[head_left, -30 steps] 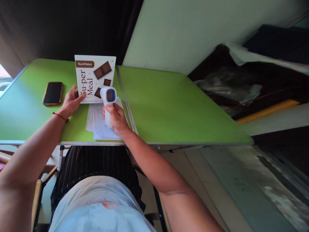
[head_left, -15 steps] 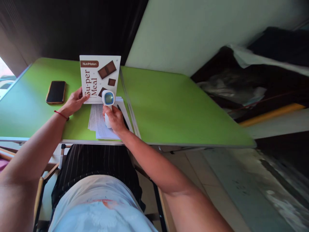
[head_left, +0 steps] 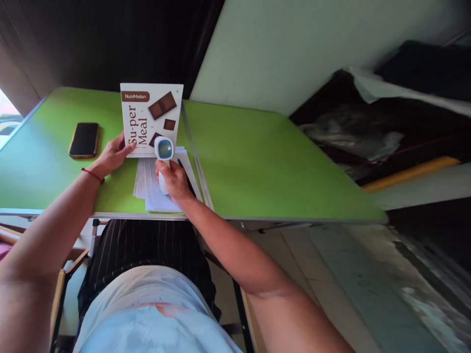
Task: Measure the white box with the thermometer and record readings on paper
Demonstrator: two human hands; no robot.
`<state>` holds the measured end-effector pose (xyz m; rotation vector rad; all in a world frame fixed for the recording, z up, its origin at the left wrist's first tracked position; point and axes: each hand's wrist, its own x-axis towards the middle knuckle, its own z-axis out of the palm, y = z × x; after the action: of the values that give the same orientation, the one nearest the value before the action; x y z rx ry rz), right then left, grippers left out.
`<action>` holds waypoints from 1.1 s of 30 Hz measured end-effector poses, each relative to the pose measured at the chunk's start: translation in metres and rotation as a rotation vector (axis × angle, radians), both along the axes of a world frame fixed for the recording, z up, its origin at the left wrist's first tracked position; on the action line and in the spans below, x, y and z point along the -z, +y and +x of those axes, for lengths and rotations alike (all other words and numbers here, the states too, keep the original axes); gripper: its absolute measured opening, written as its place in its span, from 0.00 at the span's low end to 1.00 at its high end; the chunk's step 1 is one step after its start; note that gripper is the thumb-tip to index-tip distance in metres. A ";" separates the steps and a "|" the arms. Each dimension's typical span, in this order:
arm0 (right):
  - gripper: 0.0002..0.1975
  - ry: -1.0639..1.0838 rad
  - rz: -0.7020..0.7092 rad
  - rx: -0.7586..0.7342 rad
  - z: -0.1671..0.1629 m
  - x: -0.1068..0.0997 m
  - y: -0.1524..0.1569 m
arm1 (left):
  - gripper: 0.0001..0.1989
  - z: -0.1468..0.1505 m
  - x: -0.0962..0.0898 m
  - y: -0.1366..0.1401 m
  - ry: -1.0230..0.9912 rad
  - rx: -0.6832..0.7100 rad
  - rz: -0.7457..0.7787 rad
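Observation:
My left hand (head_left: 116, 153) grips the lower left edge of a white box (head_left: 165, 110) printed with "NutriMotion Su-per Meal" and brown chocolate pieces. The box is upright, its front facing me. In my right hand (head_left: 175, 181) is a white infrared thermometer (head_left: 164, 148) shaped like a pistol, fingers wrapped round its handle. Its blue-framed screen faces me, in front of the box's lower right corner and covering part of it. Whether the two touch I cannot tell. Beneath my right hand lie printed paper sheets (head_left: 156, 202), with a dark pen (head_left: 180, 163) partly hidden on them.
A phone (head_left: 84, 140) in a brown case lies left of my left hand. The green folding table (head_left: 275, 166) has a metal seam (head_left: 196, 157) right of the papers. A dark panel (head_left: 121, 39) and pale wall (head_left: 257, 54) stand behind. Dark shelving (head_left: 349, 132) holds plastic at the right.
Hardly anything differs. The whole view has shifted very slightly; both hands keep their hold on the box and the thermometer.

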<state>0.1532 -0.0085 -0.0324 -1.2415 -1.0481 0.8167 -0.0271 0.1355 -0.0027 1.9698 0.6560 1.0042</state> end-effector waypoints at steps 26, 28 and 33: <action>0.31 -0.032 -0.017 0.019 -0.001 -0.002 -0.001 | 0.40 -0.001 0.001 0.003 0.020 0.004 -0.003; 0.30 -0.026 -0.018 0.016 -0.001 -0.002 -0.001 | 0.40 -0.001 0.000 0.002 0.014 0.009 -0.005; 0.30 -0.036 -0.009 0.020 0.000 -0.001 0.000 | 0.41 -0.001 -0.001 0.001 0.004 0.019 -0.013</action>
<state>0.1531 -0.0090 -0.0316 -1.2764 -1.0603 0.7864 -0.0283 0.1369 -0.0019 1.9640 0.6432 0.9829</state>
